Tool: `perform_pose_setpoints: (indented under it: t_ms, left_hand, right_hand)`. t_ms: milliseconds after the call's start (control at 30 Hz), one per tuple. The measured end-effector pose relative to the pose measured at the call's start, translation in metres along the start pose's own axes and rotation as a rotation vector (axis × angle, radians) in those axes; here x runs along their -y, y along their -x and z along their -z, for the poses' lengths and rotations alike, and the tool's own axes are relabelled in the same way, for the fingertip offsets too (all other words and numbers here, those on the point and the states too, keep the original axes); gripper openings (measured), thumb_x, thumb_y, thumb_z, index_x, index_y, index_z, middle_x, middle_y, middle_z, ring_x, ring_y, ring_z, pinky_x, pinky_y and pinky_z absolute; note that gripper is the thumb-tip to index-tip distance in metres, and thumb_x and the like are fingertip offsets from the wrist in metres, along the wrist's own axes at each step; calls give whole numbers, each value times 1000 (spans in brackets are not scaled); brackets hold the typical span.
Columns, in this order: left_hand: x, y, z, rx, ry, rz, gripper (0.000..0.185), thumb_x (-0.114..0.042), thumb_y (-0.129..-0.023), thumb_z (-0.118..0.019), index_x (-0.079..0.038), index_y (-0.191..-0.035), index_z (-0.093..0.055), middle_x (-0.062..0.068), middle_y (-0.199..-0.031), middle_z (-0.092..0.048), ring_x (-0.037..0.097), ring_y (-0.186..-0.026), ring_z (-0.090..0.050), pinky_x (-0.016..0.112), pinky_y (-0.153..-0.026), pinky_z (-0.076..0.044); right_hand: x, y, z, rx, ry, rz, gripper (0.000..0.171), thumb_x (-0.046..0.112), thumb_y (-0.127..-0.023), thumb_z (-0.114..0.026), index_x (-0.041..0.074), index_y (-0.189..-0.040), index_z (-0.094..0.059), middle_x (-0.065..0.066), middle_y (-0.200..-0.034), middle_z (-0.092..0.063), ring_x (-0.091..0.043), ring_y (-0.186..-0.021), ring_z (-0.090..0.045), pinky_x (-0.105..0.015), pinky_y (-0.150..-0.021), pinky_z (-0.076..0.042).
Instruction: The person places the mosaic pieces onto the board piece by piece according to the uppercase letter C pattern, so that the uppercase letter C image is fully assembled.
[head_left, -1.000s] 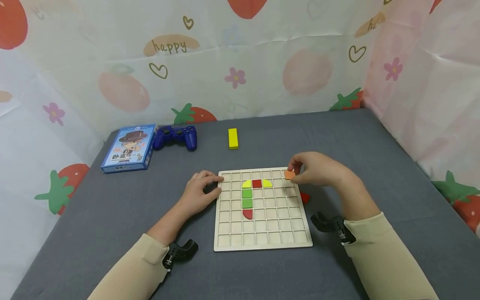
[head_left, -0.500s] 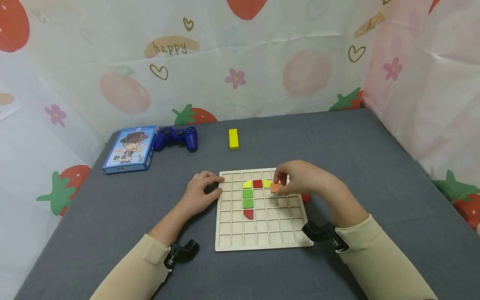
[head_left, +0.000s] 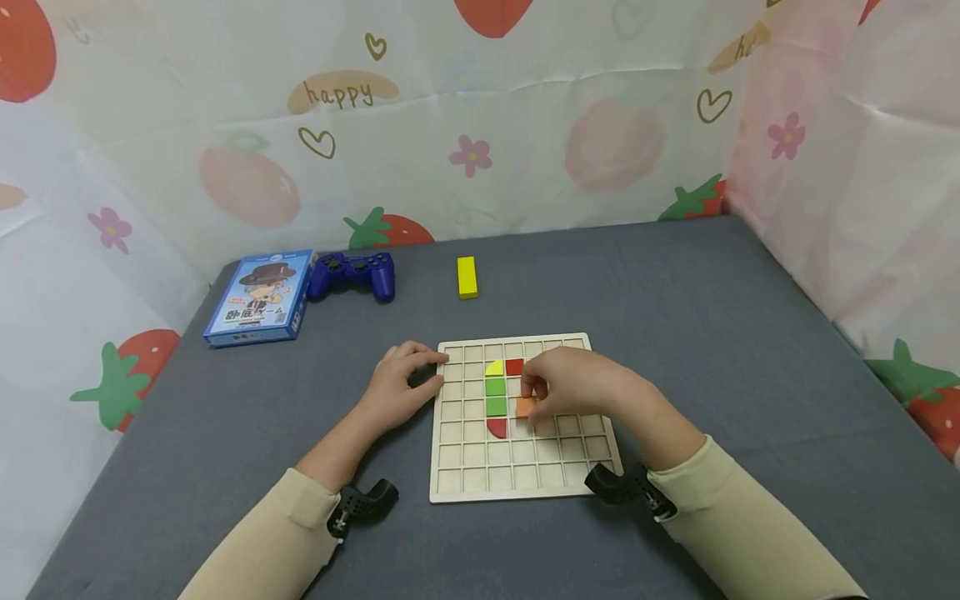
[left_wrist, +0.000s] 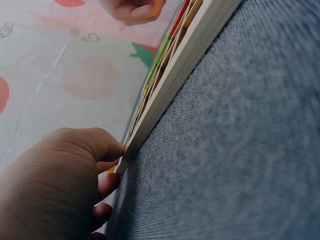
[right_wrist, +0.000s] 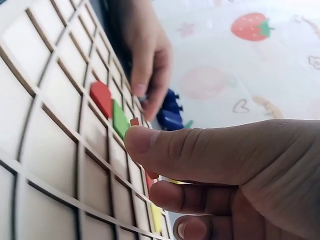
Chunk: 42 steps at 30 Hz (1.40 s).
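My right hand (head_left: 577,383) pinches an orange square tile (head_left: 525,407) between thumb and fingers, low over the middle of a wooden grid board (head_left: 525,477). Left of that tile, a column of board cells holds a yellow quarter-round tile (head_left: 494,368), two green squares (head_left: 495,397) and a red quarter-round tile (head_left: 497,428). A red square (head_left: 514,367) sits beside the yellow one. Another yellow tile (right_wrist: 156,217) shows in the right wrist view, hidden by the hand in the head view. My left hand (head_left: 397,383) touches the board's left edge with thumb and finger.
Behind the board lies a yellow block (head_left: 467,278). A blue game controller (head_left: 351,276) and a blue box (head_left: 261,298) with a cartoon figure sit at the back left. A fruit-print sheet (head_left: 540,100) hangs behind the grey-covered table (head_left: 675,283).
My right hand has carried the orange tile from the board's far right corner leftward and nearer, to the middle. It now covers the second yellow tile. The left hand stays put.
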<state>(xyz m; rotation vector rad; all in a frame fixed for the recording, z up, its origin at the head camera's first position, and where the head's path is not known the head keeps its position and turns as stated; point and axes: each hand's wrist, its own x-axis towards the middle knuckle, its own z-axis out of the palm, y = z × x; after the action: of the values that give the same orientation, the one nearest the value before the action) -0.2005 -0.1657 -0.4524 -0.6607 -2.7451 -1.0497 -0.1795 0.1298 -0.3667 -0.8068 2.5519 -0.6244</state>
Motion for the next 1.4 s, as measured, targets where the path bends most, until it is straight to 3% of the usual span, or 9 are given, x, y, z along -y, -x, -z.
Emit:
perform_pose_setpoints:
  t_ms: [333,800,1200,1400]
  left_hand:
    - [1,0,0,2,0,3,30,-14,-94,-73,-10,-124,-75,8,-118,-63,29,-105,-52,53,-94,-39]
    - [1,0,0,4,-6,4,31,-15,-94,-73,-11,-124,-75,8,-118,-63,29,-105,-52,52,-93,-40]
    - [1,-1,-1,2,0,8,31,-15,-93,-73,-10,-124,-75,8,-118,-63,29,-105,-52,51,-93,-39]
    - [1,0,0,4,-5,8,31,-15,-94,-73,-10,-124,-75,7,-118,-63,29,-105,-52,52,-93,-39]
  right_hand:
    - [8,-7,-19,73,35,-34,24,20,-76,-91,19,-85,-68,6,-77,-61,-12,-71,-54,-32,-70,-45]
    - [9,-9,-22,28,103,-68,27,24,-74,-92,22,-82,-67,7,-76,-61,-13,-72,-56,-35,-70,-46]
    - [-5,1,0,-18,-2,-33,24,33,-85,-84,16,-96,-71,1,-78,-59,-13,-70,-53,-33,-66,-44]
    - [-16,8,17,-16,-61,-98,30,32,-89,-81,11,-109,-70,-2,-84,-56,-16,-68,-53,-34,-64,-46]
